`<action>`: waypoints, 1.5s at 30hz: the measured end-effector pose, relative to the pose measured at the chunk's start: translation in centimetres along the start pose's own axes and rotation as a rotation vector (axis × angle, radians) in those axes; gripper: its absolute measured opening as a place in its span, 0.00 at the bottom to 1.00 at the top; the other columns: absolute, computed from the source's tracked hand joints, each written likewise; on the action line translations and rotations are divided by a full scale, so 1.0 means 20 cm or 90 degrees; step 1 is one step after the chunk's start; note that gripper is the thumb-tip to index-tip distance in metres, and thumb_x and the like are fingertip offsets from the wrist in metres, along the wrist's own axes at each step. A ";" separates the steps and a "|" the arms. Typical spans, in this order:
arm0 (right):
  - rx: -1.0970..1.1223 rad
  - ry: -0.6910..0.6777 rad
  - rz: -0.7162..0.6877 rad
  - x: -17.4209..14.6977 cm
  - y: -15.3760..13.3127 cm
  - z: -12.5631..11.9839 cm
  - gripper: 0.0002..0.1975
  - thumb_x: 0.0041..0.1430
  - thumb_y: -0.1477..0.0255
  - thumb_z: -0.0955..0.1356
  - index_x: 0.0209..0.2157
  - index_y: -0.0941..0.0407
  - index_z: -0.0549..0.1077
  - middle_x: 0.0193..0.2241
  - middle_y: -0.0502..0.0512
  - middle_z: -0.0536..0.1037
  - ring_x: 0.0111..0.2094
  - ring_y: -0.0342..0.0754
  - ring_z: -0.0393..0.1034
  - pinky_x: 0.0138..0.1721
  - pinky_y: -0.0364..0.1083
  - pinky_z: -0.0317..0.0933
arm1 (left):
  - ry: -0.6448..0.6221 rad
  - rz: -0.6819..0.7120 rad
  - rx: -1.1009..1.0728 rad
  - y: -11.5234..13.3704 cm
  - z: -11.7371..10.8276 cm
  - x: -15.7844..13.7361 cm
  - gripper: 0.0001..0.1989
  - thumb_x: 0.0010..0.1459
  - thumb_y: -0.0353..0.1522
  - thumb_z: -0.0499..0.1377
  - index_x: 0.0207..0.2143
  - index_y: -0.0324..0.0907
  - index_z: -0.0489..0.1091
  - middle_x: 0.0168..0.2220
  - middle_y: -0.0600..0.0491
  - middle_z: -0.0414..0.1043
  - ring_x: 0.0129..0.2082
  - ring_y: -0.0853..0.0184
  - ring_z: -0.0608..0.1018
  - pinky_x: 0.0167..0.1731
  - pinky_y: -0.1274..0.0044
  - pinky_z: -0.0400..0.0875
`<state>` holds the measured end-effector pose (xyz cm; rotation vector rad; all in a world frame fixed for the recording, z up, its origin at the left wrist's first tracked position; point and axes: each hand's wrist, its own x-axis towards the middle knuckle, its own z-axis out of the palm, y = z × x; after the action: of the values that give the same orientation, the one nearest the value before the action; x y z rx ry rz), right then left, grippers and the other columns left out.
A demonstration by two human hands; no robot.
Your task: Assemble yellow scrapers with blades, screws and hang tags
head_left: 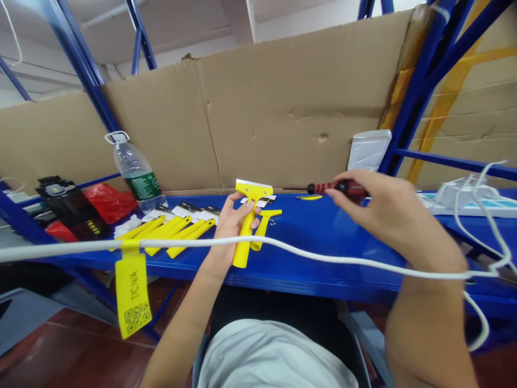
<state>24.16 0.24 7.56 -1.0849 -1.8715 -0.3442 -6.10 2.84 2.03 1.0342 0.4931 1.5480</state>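
Observation:
My left hand (233, 221) is closed around the handle of a yellow scraper (243, 242), whose wide head with a metal blade points up and away from me. In my right hand (379, 210) is a red and black screwdriver (323, 187), its thin shaft pointing left toward the scraper's head but apart from it. Behind the held scraper, a second yellow scraper part (264, 226) lies on the blue table, with small screws (272, 221) beside it. Several yellow handles (191, 238) lie in a row left of my left hand, near black and white packets (183, 210).
A white cable (323, 257) with a yellow tag (133, 293) crosses in front of the blue table (323, 231). At left stand a plastic bottle (139, 175), a red bag (111, 202) and a black container (72, 207). A power strip (493, 205) lies at right; cardboard (291, 108) backs the table.

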 end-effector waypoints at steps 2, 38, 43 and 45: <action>-0.001 0.128 -0.029 -0.02 -0.02 -0.05 0.09 0.67 0.66 0.75 0.47 0.53 0.82 0.40 0.55 0.89 0.37 0.51 0.83 0.42 0.49 0.74 | 0.008 0.005 -0.010 0.01 0.01 -0.01 0.31 0.50 0.29 0.80 0.49 0.48 0.68 0.40 0.56 0.79 0.34 0.70 0.83 0.22 0.85 0.69; 0.160 0.144 -0.084 -0.03 -0.10 0.06 0.10 0.69 0.65 0.76 0.51 0.44 0.82 0.44 0.53 0.87 0.42 0.55 0.83 0.45 0.55 0.78 | -0.054 0.109 0.053 0.11 -0.03 -0.03 0.25 0.54 0.28 0.78 0.46 0.47 0.68 0.41 0.52 0.79 0.33 0.66 0.84 0.20 0.81 0.72; 0.161 0.139 -0.086 -0.03 -0.10 0.07 0.10 0.70 0.64 0.76 0.51 0.44 0.82 0.44 0.54 0.87 0.42 0.56 0.83 0.45 0.56 0.79 | -0.058 0.098 0.053 0.10 -0.04 -0.03 0.25 0.54 0.28 0.78 0.46 0.47 0.68 0.41 0.52 0.80 0.33 0.65 0.84 0.21 0.81 0.72; 0.155 0.144 -0.086 -0.03 -0.11 0.07 0.10 0.69 0.64 0.76 0.51 0.43 0.81 0.45 0.53 0.87 0.43 0.56 0.84 0.46 0.57 0.79 | -0.055 0.085 0.046 0.10 -0.04 -0.03 0.25 0.54 0.27 0.78 0.47 0.47 0.68 0.41 0.52 0.80 0.34 0.66 0.84 0.21 0.82 0.72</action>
<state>21.79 -0.46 6.69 -0.7275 -1.7355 -0.2931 -7.90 1.91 3.09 1.2060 0.4300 1.6048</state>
